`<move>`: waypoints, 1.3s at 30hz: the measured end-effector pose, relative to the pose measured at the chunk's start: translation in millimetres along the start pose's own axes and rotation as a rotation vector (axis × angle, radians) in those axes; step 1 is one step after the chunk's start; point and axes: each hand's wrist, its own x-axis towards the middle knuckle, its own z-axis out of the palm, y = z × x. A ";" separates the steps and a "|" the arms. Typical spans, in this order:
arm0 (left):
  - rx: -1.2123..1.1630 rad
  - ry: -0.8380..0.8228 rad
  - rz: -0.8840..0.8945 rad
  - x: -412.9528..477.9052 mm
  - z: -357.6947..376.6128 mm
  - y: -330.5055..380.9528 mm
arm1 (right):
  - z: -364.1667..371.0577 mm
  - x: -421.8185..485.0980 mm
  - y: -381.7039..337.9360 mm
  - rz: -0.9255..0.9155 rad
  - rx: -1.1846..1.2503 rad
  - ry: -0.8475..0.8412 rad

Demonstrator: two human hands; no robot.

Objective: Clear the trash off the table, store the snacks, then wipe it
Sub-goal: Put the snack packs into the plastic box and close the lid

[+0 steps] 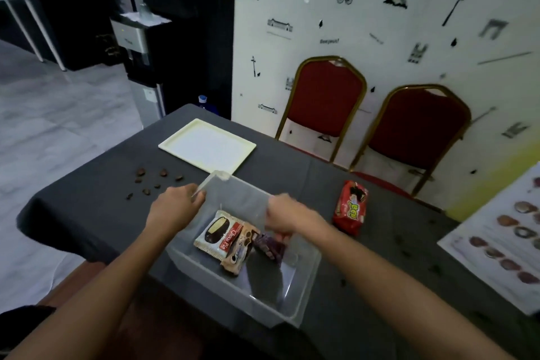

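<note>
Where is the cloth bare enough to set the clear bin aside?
Bare: the dark grey tablecloth between the cream rectangular tray and the red snack packet, behind the clear plastic bin; and the near-left corner, this side of the brown scraps. Crowded: right of the bin, where dark crumbs dot the cloth up to the printed sheet.

Motion blur smears the right hand, so its grip cannot be read; it covers part of a dark packet. Fingertips of the left hand curl out of sight over the rim of the clear bin. The right edge cuts off a printed sheet.
</note>
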 end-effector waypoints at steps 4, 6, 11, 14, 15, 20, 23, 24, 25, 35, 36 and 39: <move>0.017 0.014 0.008 0.9 1.5 -0.3 | -74.0 3.2 62.2 0.161 0.349 0.408; 0.019 0.006 0.002 -0.5 0.8 0.8 | -84.0 13.2 103.2 0.308 0.411 0.485; 0.027 0.001 -0.018 -3.9 -2.3 2.7 | -30.2 26.6 174.9 0.780 0.606 0.385; -0.026 -0.050 -0.033 -4.2 -6.9 5.5 | -0.9 34.0 185.9 0.835 0.704 0.369; -0.029 -0.051 -0.040 -4.4 -8.1 6.6 | 5.1 37.3 187.3 0.831 0.679 0.375; 0.000 -0.021 -0.052 -5.9 -7.9 7.9 | 17.2 55.4 200.4 0.856 0.576 0.356; 0.021 -0.001 -0.052 -5.6 -7.5 7.9 | 19.9 65.0 207.5 0.873 0.648 0.416; 0.031 0.007 -0.050 -5.3 -7.0 7.3 | 17.9 66.3 206.8 0.860 0.690 0.441; 0.036 0.015 -0.043 -5.0 -6.5 6.8 | 12.8 67.5 203.8 0.820 0.743 0.472; -0.011 -0.003 -0.040 -5.4 -6.8 6.0 | -68.1 -17.2 47.5 -0.245 0.816 -0.054; -0.012 -0.015 -0.036 -5.2 -6.7 6.2 | -53.4 -26.1 32.1 -0.294 0.699 -0.140; -0.020 -0.022 -0.036 -5.5 -7.1 5.2 | 4.4 -38.9 -4.5 -0.312 0.290 -0.219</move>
